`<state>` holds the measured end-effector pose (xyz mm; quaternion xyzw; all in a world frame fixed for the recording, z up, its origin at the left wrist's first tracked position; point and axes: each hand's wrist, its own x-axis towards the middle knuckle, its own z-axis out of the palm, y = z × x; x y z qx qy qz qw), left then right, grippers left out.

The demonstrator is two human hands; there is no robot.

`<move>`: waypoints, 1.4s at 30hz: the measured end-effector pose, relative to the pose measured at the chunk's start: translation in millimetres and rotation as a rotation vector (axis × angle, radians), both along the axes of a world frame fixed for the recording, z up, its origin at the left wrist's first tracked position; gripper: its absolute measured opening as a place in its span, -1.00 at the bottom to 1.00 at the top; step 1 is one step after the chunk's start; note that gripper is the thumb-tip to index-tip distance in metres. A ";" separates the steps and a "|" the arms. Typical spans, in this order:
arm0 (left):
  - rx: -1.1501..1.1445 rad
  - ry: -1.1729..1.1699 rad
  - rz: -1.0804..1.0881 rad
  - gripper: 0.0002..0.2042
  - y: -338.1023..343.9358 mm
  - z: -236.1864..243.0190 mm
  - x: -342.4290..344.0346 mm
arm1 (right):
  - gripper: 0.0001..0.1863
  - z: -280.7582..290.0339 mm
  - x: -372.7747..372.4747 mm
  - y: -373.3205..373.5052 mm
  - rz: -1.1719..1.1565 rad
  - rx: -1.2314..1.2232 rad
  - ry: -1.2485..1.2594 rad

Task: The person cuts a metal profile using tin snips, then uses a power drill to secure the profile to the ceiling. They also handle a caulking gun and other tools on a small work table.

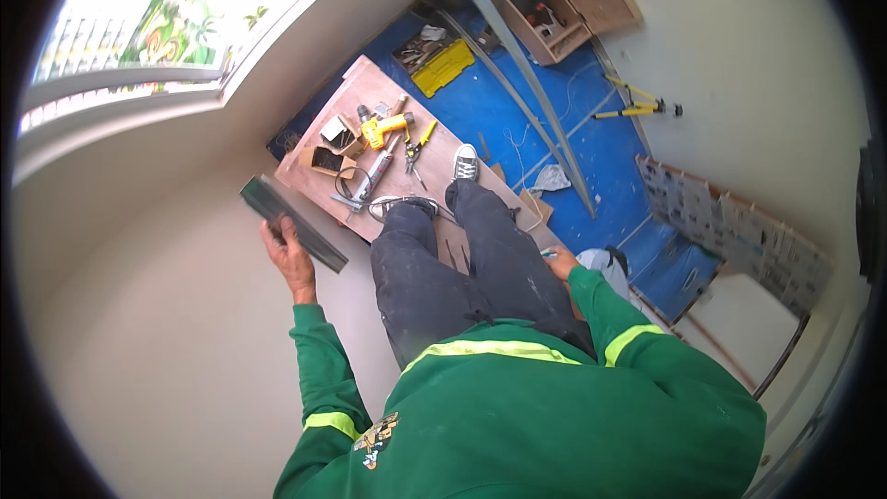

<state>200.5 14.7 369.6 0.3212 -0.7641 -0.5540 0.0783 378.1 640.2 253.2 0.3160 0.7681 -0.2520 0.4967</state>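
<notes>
My left hand (292,261) is raised on the left and grips a short grey-green metal channel (319,242), its fingers partly hidden behind the piece. The channel slants in front of the pale wall. Beside my right thigh, my right hand (560,263) is closed round a small whitish-teal item, too small to make out. Both my shoes stand on a wooden platform (309,162). On it, in front of my feet, lie a yellow drill (383,129), a caulking gun (374,176), yellow-handled snips (420,143) and a small open cardboard box (330,163).
A long metal profile (527,65) runs diagonally above the blue-covered floor (577,111). Behind it stands an open wooden toolbox (545,14). A yellow-lidded case (443,66), a yellow tripod (637,102) and a wooden panel (730,222) are farther off. A window (139,37) is at upper left.
</notes>
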 end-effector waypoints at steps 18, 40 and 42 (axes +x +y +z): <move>-0.349 -0.421 -0.705 -0.16 127.9 90.0 -31.2 | -0.44 52.2 51.8 -2.6 -0.650 -0.352 -0.372; 0.003 -0.742 -1.390 -0.53 82.5 -49.4 -97.8 | -0.66 -20.1 245.4 -249.7 -0.589 -0.591 0.251; -0.071 -0.795 -1.431 -0.55 84.3 -39.4 -102.2 | -0.66 4.8 243.4 -258.5 -0.691 -0.556 0.214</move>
